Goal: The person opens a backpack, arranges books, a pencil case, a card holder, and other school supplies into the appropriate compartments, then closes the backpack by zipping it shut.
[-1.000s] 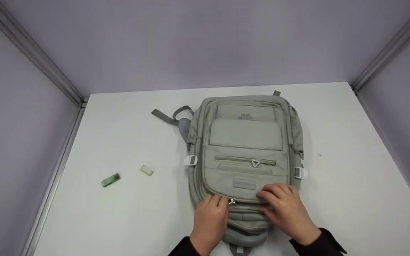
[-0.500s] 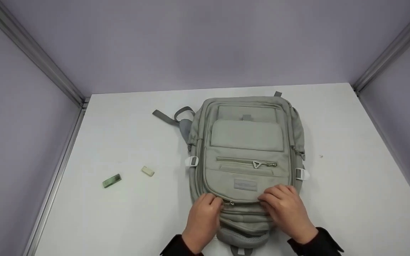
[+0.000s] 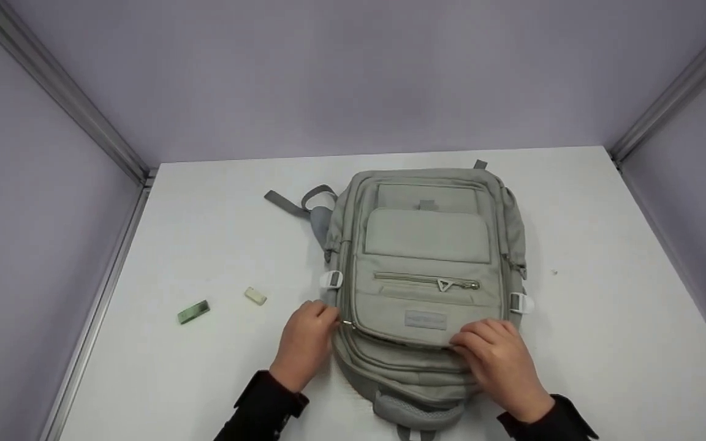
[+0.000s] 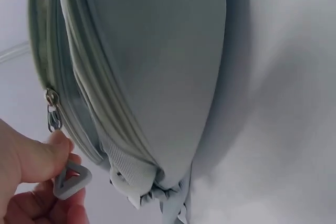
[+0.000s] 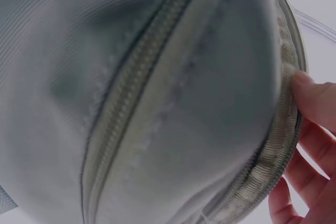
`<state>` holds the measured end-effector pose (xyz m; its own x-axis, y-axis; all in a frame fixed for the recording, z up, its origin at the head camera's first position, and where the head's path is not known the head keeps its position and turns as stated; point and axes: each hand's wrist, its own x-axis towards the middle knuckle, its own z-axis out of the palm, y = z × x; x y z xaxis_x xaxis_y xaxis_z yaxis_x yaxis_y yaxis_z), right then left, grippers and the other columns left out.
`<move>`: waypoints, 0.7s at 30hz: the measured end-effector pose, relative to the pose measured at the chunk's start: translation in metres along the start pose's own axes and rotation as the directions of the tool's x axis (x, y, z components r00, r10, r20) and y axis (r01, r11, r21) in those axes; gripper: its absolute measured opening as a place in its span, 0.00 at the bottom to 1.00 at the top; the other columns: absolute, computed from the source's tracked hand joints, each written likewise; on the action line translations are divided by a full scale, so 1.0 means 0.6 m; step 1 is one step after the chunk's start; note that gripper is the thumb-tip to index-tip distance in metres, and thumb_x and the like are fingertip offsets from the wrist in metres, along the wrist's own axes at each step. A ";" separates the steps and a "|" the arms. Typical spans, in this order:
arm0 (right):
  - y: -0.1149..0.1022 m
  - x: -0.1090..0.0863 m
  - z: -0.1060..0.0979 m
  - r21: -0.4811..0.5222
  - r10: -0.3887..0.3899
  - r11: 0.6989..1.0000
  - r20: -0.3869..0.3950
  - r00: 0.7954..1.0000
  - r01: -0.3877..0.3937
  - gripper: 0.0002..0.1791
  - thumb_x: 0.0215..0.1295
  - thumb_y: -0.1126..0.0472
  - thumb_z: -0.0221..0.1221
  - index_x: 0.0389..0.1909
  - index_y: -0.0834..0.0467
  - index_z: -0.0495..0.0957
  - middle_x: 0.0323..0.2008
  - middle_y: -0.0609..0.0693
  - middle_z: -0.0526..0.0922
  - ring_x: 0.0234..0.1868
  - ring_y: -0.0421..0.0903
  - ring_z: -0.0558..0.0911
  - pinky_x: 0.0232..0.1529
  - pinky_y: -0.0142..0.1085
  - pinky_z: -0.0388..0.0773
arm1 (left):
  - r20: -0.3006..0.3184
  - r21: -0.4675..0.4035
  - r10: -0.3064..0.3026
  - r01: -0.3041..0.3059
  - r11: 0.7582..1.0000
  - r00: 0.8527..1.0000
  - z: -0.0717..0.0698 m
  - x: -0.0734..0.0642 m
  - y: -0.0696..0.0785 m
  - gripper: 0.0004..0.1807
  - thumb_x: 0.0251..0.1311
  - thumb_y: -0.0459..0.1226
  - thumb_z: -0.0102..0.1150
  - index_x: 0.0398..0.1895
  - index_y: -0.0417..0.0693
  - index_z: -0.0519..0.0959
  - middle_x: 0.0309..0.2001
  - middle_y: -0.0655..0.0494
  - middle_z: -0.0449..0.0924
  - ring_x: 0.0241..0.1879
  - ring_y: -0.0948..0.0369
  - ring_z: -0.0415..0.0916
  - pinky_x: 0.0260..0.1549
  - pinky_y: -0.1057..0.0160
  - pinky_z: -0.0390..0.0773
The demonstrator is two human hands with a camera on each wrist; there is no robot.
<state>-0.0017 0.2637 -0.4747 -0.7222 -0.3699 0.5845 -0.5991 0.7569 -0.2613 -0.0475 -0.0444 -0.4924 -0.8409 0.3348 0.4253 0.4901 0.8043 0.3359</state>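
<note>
A grey-green backpack [image 3: 426, 239] lies front side up on the white table, its top handle [image 3: 419, 411] toward me. At the left edge of its front pocket, my left hand [image 3: 305, 343] pinches the pull of a zipper. The left wrist view shows that triangular zipper pull [image 4: 72, 181] between thumb and fingers, hanging from the metal slider [image 4: 51, 98]. My right hand [image 3: 499, 364] pinches the pocket's edge at the lower right. In the right wrist view, the thumb presses the unzipped pocket edge [image 5: 286, 103], and the zipper teeth there are parted.
Left of the backpack lie a small green block [image 3: 193, 312] and a smaller pale block [image 3: 255, 296]. A loose strap [image 3: 285, 203] sticks out on the bag's left side. Grey-purple panels [image 3: 377, 73] enclose the table [image 3: 586, 343].
My left hand has moved left and up along the pocket's curve with the zipper pull, and the pocket edge has parted behind it. My right hand has stayed at the lower right edge.
</note>
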 end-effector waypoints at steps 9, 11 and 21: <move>-0.005 0.008 -0.005 0.031 0.022 0.999 -0.052 0.998 -0.020 0.09 0.48 0.65 0.70 0.31 0.51 0.83 0.31 0.45 0.82 0.34 0.44 0.78 0.40 0.36 0.65 | 0.012 0.046 0.089 -0.090 0.995 0.996 0.012 0.076 -0.055 0.06 0.52 0.34 0.71 0.28 0.46 0.81 0.26 0.51 0.76 0.27 0.55 0.73 0.27 0.59 0.72; -0.006 0.009 -0.007 0.035 0.031 0.999 -0.056 0.998 -0.029 0.11 0.45 0.66 0.70 0.31 0.51 0.83 0.31 0.45 0.82 0.34 0.43 0.78 0.41 0.36 0.65 | 0.008 0.052 0.100 -0.100 0.994 0.995 0.017 0.094 -0.063 0.06 0.54 0.34 0.70 0.27 0.46 0.80 0.25 0.51 0.75 0.27 0.54 0.74 0.27 0.59 0.72; -0.009 0.016 -0.020 0.109 0.111 0.989 -0.098 0.989 -0.100 0.07 0.53 0.69 0.69 0.32 0.56 0.83 0.32 0.46 0.82 0.35 0.43 0.78 0.42 0.33 0.68 | -0.051 0.076 0.081 -0.077 0.994 0.995 0.049 0.168 -0.083 0.10 0.54 0.32 0.69 0.21 0.43 0.76 0.22 0.48 0.72 0.25 0.51 0.73 0.26 0.56 0.73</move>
<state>-0.0016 0.2625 -0.4586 -0.7468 -0.2294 0.6242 -0.5579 0.7269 -0.4003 -0.1635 -0.0363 -0.4912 -0.7858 0.3734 0.4930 0.5345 0.8111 0.2377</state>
